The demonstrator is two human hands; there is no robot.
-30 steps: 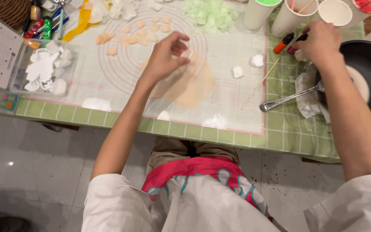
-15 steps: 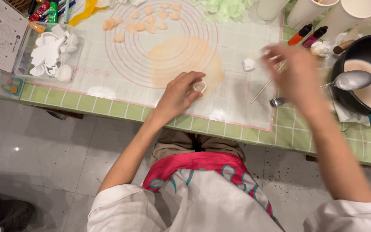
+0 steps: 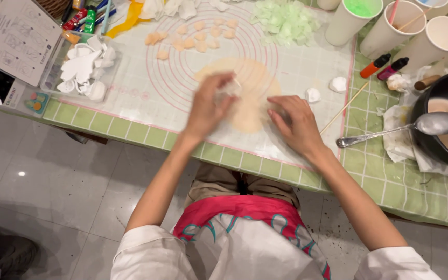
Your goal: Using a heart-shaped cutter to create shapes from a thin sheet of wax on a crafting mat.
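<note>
Pressing a small clear plastic cutter (image 3: 227, 92) into the pale peach rolled-out dough sheet (image 3: 245, 98) on the white silicone baking mat (image 3: 307, 72): left hand (image 3: 211, 106) pinching the cutter, right hand (image 3: 296, 124) spread flat just beside, steadying the sheet. Best pushed straight down, evenly, near earlier cuts.

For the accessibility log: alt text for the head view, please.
Two bare hands work a flat peach dough sheet on a ringed baking mat: the left hand presses a small cutter, the right hand lies flat on it. Cut pieces, cups and a spoon lie around.
</note>
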